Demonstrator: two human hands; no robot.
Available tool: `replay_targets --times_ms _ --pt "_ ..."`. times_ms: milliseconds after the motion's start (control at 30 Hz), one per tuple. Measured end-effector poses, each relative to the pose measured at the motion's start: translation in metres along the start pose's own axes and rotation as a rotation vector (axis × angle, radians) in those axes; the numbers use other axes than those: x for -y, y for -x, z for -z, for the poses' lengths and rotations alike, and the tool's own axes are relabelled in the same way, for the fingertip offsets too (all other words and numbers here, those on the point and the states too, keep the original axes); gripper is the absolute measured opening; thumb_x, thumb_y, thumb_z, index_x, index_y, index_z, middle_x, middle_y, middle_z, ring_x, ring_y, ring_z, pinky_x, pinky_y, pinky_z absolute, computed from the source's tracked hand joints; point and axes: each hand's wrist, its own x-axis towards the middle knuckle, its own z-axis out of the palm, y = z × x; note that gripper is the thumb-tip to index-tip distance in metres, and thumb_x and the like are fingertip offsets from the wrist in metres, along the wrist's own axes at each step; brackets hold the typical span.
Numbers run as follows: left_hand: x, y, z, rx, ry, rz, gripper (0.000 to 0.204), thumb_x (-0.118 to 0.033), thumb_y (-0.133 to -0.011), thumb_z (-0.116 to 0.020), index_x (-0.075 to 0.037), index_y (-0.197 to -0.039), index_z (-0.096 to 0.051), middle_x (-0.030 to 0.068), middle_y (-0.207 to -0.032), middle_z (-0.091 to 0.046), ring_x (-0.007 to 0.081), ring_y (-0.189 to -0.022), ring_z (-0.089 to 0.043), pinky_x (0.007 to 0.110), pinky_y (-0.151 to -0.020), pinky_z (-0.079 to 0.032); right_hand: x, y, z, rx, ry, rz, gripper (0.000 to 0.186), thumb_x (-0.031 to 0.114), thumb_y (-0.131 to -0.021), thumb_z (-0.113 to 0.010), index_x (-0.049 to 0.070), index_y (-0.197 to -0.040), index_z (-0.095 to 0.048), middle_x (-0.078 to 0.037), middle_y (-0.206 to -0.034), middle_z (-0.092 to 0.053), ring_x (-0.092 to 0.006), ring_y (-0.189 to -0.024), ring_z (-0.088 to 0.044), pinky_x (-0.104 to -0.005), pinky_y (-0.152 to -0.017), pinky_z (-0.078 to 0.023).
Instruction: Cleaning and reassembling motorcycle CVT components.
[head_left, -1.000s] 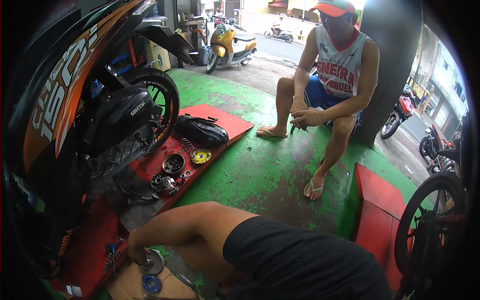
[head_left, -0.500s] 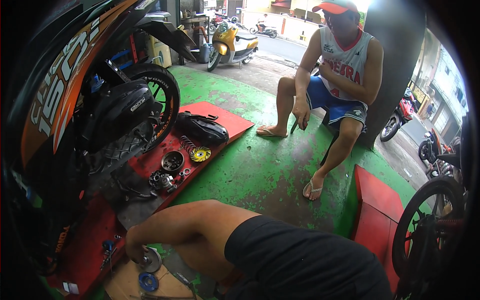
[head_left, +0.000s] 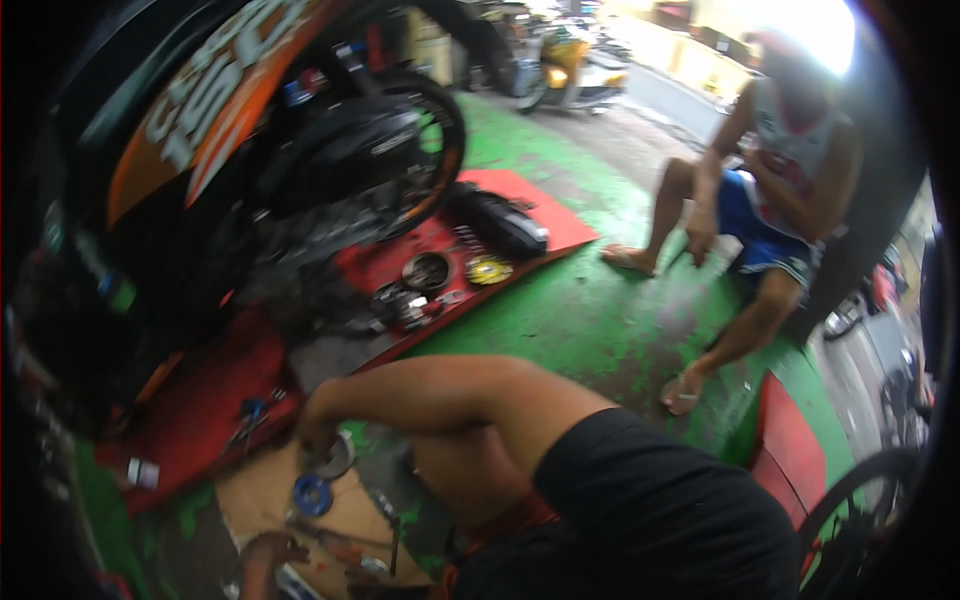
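My right arm in a black sleeve (head_left: 660,500) reaches across to the left. At its end my right hand (head_left: 318,435) is bent round the edge of a grey metal disc (head_left: 343,456), its fingers partly hidden and blurred. Just below the disc, a blue ring (head_left: 312,494) lies on brown cardboard (head_left: 250,485). Low in the picture, my left hand (head_left: 272,550) hovers by several blurred tools (head_left: 345,550) on the cardboard. Motion smears its fingers, so its grip is unclear.
An orange-and-black motorbike (head_left: 330,160) stands on a red platform (head_left: 220,400). Removed parts lie there: a round metal drum (head_left: 427,271), a yellow finned disc (head_left: 489,270), a black cover (head_left: 500,225). A seated person (head_left: 775,190) is at the right, by a red ramp (head_left: 795,450).
The view has swung, so the scene sits further right and higher. My left hand has come into sight at the bottom, over the cardboard. My right hand stays at the metal disc.
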Motion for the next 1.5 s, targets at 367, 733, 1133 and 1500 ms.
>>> replay_targets --times_ms 367,733,1133,1500 --pt "-0.071 0.064 0.043 0.040 -0.152 0.109 0.062 -0.063 -0.073 -0.076 -0.011 -0.106 -0.077 0.0119 -0.101 -0.076 0.0294 -0.099 -0.071 0.041 -0.091 -0.054 0.000 -0.005 -0.010 -0.120 -0.051 0.052 0.053 0.043 -0.089 -0.066 0.010 -0.129 -0.064 -0.014 -0.129 -0.065 -0.0300 -0.101 -0.069 -0.0475 -0.085 -0.055" --pt "-0.079 0.065 0.042 -0.015 -0.119 0.150 0.058 -0.053 -0.095 -0.045 -0.005 -0.106 -0.075 0.0199 -0.108 -0.072 0.0367 -0.104 -0.068 0.046 -0.093 -0.052 0.014 0.023 -0.002 -0.082 -0.083 -0.007 0.062 0.045 -0.089 -0.065 0.009 -0.140 -0.057 -0.013 -0.136 -0.061 -0.0293 -0.103 -0.068 -0.0460 -0.089 -0.054" --pt "-0.052 0.050 0.030 0.109 -0.020 0.114 0.067 -0.055 -0.067 -0.084 -0.006 -0.111 -0.072 0.0186 -0.112 -0.072 0.0330 -0.108 -0.068 0.042 -0.093 -0.052 0.071 -0.017 0.028 -0.108 0.063 0.003 0.055 0.044 -0.086 -0.068 0.002 -0.121 -0.070 -0.015 -0.123 -0.069 -0.0327 -0.112 -0.066 -0.0447 -0.095 -0.050" --pt "-0.056 0.057 0.034 -0.079 -0.082 -0.001 0.042 -0.037 -0.075 -0.078 -0.009 -0.106 -0.072 0.0148 -0.099 -0.074 0.0298 -0.093 -0.071 0.040 -0.084 -0.055 0.089 -0.043 0.038 0.069 0.266 -0.061 0.071 0.054 -0.091 -0.058 0.015 -0.150 -0.047 -0.004 -0.157 -0.043 -0.0296 -0.141 -0.044 -0.0484 -0.115 -0.035"
